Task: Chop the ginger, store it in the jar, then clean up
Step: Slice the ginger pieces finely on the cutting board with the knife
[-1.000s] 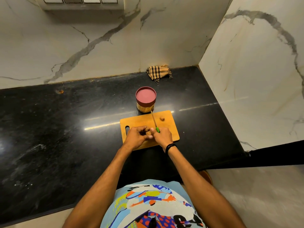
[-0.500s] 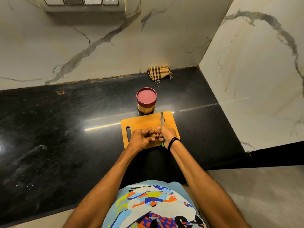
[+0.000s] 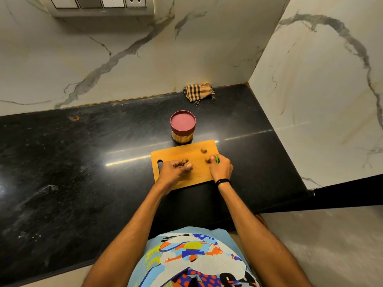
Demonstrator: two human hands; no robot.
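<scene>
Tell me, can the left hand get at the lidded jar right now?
Probably yes. The jar stands just behind the cutting board, straight beyond the left hand, with only bare board between them. That hand holds a ginger piece, though, so it should set it down first.

Tabletop (image 3: 83,162): black and shiny, right in front of you.
Board (image 3: 176,154): wooden, lies flat near your edge.
Jar (image 3: 183,129): stands just behind the Board.
Cloth (image 3: 199,92): checked, far back.
</scene>
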